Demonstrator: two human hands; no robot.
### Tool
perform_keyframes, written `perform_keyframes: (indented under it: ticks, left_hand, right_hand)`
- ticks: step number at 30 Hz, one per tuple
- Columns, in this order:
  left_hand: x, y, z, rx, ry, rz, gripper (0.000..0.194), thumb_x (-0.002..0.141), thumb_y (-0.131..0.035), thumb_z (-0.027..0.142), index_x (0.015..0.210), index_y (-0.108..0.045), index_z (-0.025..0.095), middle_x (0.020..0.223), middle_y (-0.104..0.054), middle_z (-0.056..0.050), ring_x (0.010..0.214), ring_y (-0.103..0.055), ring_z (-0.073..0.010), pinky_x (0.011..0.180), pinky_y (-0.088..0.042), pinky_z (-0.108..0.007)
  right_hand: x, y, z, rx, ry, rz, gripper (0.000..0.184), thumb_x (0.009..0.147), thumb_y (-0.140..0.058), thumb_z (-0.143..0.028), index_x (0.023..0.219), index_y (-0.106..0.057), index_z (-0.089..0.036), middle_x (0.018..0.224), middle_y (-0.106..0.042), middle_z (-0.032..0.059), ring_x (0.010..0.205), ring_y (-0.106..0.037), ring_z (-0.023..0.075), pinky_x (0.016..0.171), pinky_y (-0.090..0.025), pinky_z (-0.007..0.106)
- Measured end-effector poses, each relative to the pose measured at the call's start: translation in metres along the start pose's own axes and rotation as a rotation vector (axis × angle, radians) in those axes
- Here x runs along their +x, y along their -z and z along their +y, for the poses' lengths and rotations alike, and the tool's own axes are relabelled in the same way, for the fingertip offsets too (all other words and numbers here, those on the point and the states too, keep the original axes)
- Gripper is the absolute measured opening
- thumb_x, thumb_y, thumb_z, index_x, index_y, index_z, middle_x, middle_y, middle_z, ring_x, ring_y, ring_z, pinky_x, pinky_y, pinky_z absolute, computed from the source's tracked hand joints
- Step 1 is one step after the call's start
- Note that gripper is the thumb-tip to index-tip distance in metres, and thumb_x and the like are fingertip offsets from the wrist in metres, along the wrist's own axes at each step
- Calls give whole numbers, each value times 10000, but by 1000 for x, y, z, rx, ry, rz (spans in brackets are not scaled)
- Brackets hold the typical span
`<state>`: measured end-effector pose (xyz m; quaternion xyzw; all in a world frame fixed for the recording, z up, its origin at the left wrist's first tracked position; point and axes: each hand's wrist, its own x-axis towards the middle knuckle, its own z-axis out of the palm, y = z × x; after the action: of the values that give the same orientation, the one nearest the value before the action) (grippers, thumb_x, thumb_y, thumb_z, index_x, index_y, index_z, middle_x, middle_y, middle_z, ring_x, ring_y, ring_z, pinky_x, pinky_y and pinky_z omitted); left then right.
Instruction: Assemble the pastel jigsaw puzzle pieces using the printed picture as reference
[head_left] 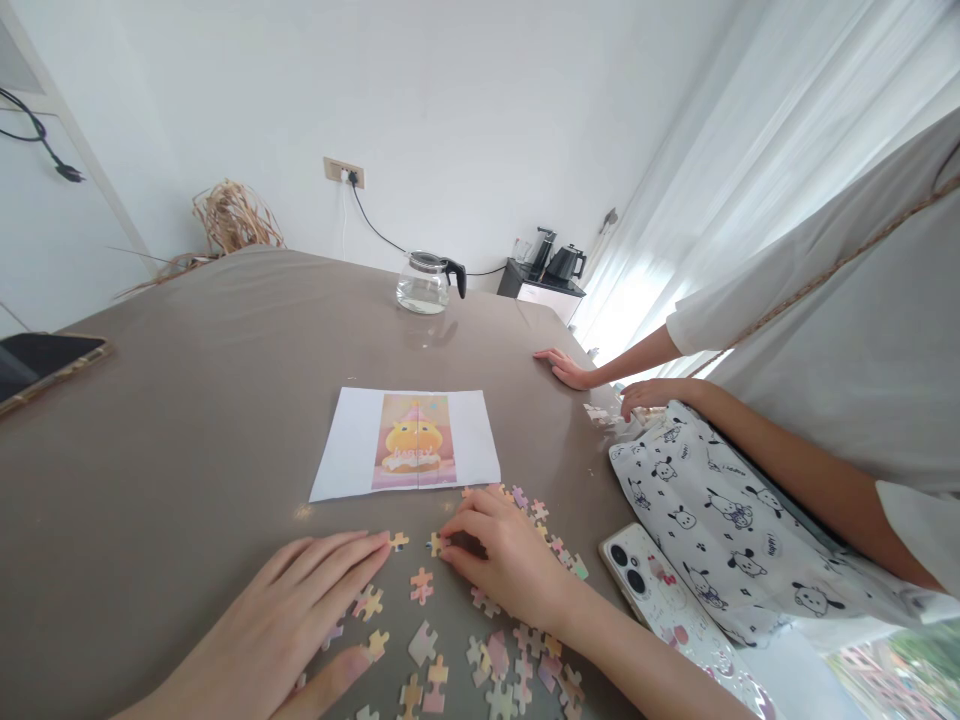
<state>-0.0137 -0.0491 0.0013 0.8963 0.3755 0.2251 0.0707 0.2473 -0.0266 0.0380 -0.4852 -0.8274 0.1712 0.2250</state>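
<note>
My left hand lies almost flat on the table, fingers stretched out. Its fingertips touch a small yellow puzzle piece, and its thumb rests beside another yellow piece. Thumb and fingers of my right hand pinch a yellow puzzle piece with a dark spot, a short gap to the right of the first one. Between and below the hands lie many loose pieces, among them an orange-pink piece. Beyond them is a white sheet with a printed picture of a yellow cartoon figure.
A glass pot with clear liquid stands farther back. On the right, a person's hand rests on the table, near a patterned white bag and a phone. A dark device lies at the left edge.
</note>
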Motion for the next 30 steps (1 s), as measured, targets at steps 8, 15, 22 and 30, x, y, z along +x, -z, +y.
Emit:
perform_keyframes:
  ticks: [8, 15, 22, 30]
  left_hand:
    - [2, 3, 2, -12, 6, -4, 567, 972, -399, 630, 1465, -346, 354, 1452, -493, 84, 1293, -417, -210, 1088, -260, -296]
    - [2, 3, 2, 1, 4, 8, 554, 985, -362, 612, 1462, -362, 329, 1448, -507, 37, 1293, -438, -230, 1070, -303, -326]
    - [1, 3, 1, -6, 21, -2, 541, 982, -383, 599, 1457, -362, 342, 1447, -508, 47, 1291, -454, -230, 1071, -326, -333]
    - [2, 2, 0, -24, 34, -2, 528, 980, -383, 617, 1433, -385, 347, 1441, -509, 74, 1302, -423, -203, 1080, -265, -296]
  right_hand:
    - [1, 3, 1, -18, -35, 1, 85, 838, -732, -122, 893, -713, -183, 900, -658, 37, 884, -611, 193, 776, -485, 303]
    - [2, 5, 0, -3, -46, -13, 86, 840, -720, -107, 905, -721, -164, 901, -656, 57, 897, -613, 211, 779, -485, 311]
    - [1, 6, -2, 1, -56, -12, 95, 837, -717, -99, 899, -715, -170, 897, -659, 49, 892, -612, 206, 768, -483, 306]
    - [3, 8, -3, -4, -64, -25, 107, 828, -720, -91, 901, -707, -169, 892, -657, 47, 880, -613, 201, 754, -495, 303]
